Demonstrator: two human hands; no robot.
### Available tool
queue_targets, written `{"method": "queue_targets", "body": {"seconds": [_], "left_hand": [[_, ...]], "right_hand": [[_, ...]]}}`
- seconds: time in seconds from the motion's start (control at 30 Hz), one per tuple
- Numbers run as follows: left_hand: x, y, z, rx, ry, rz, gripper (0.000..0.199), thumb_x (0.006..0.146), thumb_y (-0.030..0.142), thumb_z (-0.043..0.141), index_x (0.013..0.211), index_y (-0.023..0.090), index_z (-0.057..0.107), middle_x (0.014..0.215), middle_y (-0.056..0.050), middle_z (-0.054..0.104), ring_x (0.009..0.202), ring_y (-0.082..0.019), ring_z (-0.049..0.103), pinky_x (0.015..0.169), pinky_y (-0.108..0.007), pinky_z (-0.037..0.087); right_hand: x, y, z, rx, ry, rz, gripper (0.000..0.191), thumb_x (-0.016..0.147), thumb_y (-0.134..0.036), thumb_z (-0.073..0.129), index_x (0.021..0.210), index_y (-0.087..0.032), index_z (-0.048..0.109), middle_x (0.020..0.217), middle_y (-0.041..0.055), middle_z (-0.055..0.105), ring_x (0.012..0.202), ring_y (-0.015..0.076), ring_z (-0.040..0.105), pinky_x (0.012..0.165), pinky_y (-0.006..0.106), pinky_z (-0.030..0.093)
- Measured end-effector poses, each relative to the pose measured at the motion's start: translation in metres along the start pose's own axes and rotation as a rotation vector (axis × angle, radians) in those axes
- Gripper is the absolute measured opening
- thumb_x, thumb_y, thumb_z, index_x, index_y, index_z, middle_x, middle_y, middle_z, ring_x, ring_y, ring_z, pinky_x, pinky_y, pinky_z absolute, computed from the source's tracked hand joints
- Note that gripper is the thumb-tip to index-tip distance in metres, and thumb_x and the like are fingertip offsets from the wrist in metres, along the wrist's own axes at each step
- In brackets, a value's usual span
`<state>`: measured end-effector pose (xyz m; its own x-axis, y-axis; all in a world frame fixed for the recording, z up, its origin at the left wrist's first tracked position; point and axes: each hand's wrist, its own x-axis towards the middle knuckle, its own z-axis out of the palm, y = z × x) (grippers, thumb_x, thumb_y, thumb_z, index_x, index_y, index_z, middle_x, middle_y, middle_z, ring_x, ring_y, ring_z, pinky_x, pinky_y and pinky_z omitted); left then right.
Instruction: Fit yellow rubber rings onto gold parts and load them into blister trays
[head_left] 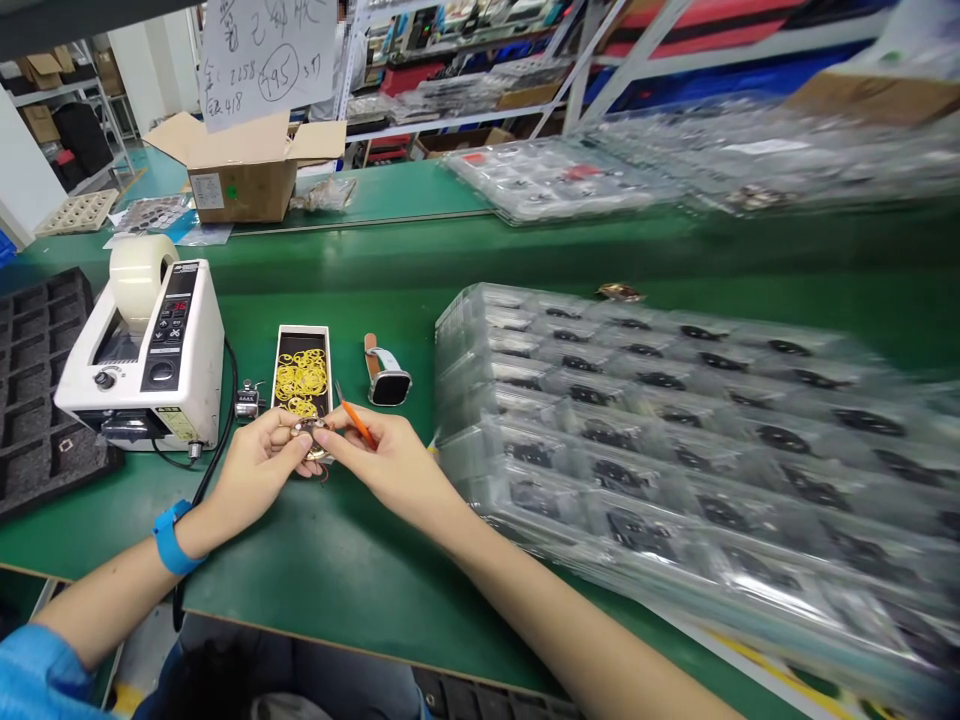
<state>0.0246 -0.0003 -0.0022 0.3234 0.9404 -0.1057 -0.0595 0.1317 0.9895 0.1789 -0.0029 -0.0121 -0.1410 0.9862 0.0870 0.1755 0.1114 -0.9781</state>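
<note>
In the head view my left hand (259, 462) is closed round a small round piece with a gold-coloured rim (318, 452), probably a watch case. My right hand (401, 462) pinches the other side of the same piece with thumb and fingertips. A slim orange tool with a thin dark tip (358, 424) is tucked in my right hand and points up and away. Just beyond my fingers lies an open white box (303, 329) holding yellow rings (302, 378). A square-faced watch (391, 387) rests beside that box. My fingers partly cover the round piece.
A white tape dispenser (191, 340) and a small tally counter (247, 400) stand at left, near a black compartment tray (45, 350). Stacked clear trays of dark parts (675, 430) fill the right. Behind are a cardboard box (244, 185) and more clear trays (555, 180).
</note>
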Motion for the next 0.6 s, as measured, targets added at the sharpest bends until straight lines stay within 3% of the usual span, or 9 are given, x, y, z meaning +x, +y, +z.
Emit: {"method": "queue_targets", "body": {"seconds": [0.23,0.33,0.43,0.5,0.6], "left_hand": [[-0.001,-0.008,-0.001,0.12,-0.024,-0.009,0.029,0.078,0.042,0.064,0.081,0.016,0.053,0.06,0.0,0.063,0.056,-0.013,0.062,0.059,-0.024,0.051],[0.002,-0.01,-0.004,0.232,-0.079,0.016,0.022,0.083,0.038,0.059,0.082,0.016,0.054,0.067,-0.001,0.064,0.062,-0.015,0.063,0.062,-0.026,0.051],[0.006,-0.005,-0.009,0.457,-0.095,0.132,0.01,0.081,0.026,0.059,0.078,0.017,0.061,0.073,-0.002,0.064,0.069,-0.016,0.059,0.066,-0.026,0.047],[0.008,-0.001,-0.01,0.53,-0.056,0.205,0.006,0.079,0.021,0.059,0.078,0.017,0.063,0.073,-0.001,0.062,0.069,-0.015,0.056,0.064,-0.025,0.043],[0.006,0.003,-0.008,0.372,0.012,0.181,0.004,0.075,0.02,0.061,0.077,0.017,0.06,0.07,0.0,0.06,0.065,-0.012,0.053,0.062,-0.023,0.041]], "right_hand": [[0.0,0.0,0.001,-0.069,-0.026,-0.057,0.026,0.081,-0.036,0.051,0.06,-0.021,0.044,0.06,-0.002,0.047,0.056,0.0122,0.044,0.053,0.025,0.038],[0.001,0.001,-0.003,-0.257,-0.008,-0.163,0.025,0.083,-0.028,0.047,0.06,-0.021,0.041,0.061,-0.0017,0.046,0.056,0.0121,0.044,0.05,0.024,0.035],[0.0,0.001,-0.006,-0.529,-0.035,-0.351,0.018,0.085,-0.021,0.046,0.068,-0.02,0.051,0.069,0.0016,0.056,0.062,0.0141,0.051,0.053,0.025,0.037],[-0.005,0.0,-0.006,-0.7,0.05,-0.514,0.014,0.087,-0.02,0.047,0.079,-0.02,0.058,0.078,0.0051,0.063,0.069,0.0161,0.057,0.054,0.026,0.039],[-0.017,-0.001,-0.001,-0.876,0.324,-0.819,0.012,0.087,-0.02,0.053,0.091,-0.02,0.064,0.082,0.0066,0.068,0.069,0.0164,0.059,0.054,0.026,0.04]]}}
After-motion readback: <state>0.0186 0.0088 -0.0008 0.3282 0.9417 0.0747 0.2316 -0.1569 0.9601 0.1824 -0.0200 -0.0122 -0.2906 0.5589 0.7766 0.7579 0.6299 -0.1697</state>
